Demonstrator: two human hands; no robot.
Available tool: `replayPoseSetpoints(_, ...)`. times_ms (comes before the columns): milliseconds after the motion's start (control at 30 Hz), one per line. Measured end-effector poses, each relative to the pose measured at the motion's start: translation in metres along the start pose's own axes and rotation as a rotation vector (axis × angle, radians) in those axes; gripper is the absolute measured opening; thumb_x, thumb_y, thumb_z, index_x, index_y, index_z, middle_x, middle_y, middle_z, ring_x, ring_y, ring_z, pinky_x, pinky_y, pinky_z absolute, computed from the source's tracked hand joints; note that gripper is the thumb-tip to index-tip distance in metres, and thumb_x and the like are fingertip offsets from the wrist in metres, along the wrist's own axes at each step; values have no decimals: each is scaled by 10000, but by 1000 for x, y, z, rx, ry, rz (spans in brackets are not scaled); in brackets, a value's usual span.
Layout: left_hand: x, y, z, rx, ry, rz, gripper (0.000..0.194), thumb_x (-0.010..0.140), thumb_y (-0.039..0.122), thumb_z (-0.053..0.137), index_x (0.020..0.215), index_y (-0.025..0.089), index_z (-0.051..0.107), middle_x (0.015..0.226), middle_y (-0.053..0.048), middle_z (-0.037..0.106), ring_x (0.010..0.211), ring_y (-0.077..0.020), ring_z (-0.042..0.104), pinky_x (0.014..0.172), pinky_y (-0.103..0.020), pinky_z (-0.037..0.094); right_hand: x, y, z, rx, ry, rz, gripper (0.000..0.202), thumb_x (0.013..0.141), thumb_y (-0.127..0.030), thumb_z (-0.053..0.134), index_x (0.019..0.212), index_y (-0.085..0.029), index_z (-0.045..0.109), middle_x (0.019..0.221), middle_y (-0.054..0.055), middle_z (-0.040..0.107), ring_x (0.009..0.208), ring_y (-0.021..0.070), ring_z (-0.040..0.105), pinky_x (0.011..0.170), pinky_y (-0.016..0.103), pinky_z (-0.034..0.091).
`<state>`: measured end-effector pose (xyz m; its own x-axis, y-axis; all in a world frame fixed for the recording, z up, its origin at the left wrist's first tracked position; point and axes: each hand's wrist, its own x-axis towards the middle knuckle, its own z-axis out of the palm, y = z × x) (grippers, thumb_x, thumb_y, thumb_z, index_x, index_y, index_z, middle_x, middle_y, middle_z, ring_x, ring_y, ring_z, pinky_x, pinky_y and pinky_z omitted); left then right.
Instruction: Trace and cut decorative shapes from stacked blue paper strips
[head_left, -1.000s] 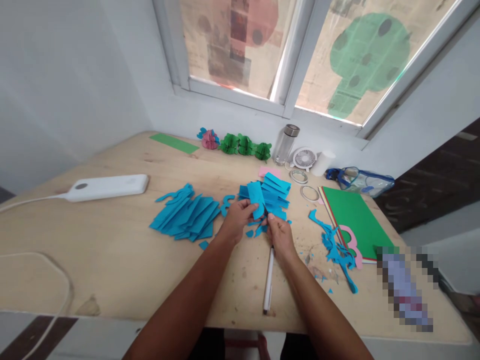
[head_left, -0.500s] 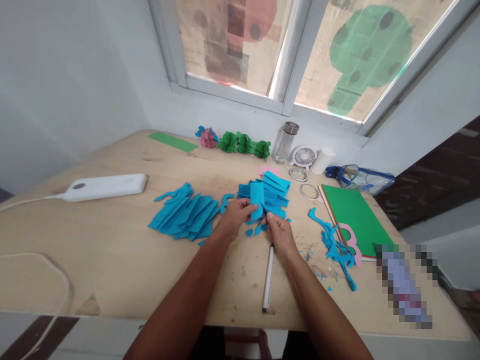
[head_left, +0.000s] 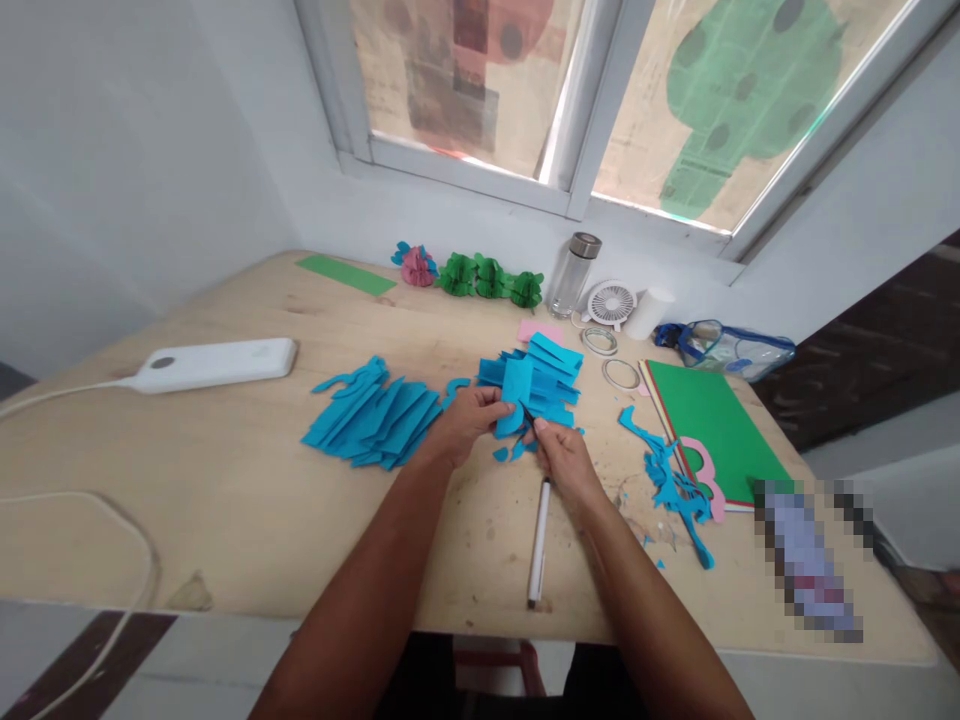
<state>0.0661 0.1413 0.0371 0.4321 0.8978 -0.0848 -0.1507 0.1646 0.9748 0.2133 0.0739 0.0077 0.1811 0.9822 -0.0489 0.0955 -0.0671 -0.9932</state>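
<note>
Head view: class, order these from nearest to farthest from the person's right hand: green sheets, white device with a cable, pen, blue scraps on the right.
1. Pen: just below the right hand in the picture.
2. Blue scraps: to its right.
3. Green sheets: farther right, past the scraps.
4. White device: far over on the left.

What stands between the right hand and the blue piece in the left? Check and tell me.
Nothing visible blocks the right hand. Only the dark tool it holds, possibly scissors, lies between it and the blue piece pinched by the left hand. The white pen is outside that gap.
</note>
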Motion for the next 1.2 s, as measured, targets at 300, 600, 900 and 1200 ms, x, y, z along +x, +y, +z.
replayPoseSetpoints(300, 1, -2, -5, -12, -82, -16, 180, 557, 312, 717, 551, 152, 634, 604, -22, 624, 587, -135, 530, 588, -259, 424, -2, 0, 0, 85, -53, 56, 571, 713, -746, 572, 591, -188, 549, 394, -85, 333, 364, 64, 218, 385, 246, 135)
replayPoseSetpoints(600, 5, -8, -8, -37, -60, -12, 172, 576, 314, 718, 594, 158, 647, 624, -13, 642, 602, -144, 551, 621, -274, 455, -1, 2, -1, 56, -37, 22, 565, 735, -721, 572, 575, -179, 564, 397, -75, 350, 374, 67, 244, 394, 245, 152)
replayPoseSetpoints(900, 4, -8, -8, -58, -32, -31, 151, 550, 294, 721, 628, 172, 678, 645, -36, 660, 630, -178, 603, 654, -298, 479, 0, 2, -2, 23, -55, 7, 567, 737, -722, 563, 597, -174, 601, 386, -76, 344, 374, 71, 227, 396, 245, 142)
replayPoseSetpoints(1200, 5, -9, -9, -61, -76, -21, 161, 583, 309, 723, 628, 161, 678, 638, -37, 662, 616, -174, 603, 632, -293, 473, -1, 4, -1, 23, -38, -11, 558, 732, -715, 570, 595, -175, 595, 402, -77, 340, 385, 70, 224, 406, 244, 143)
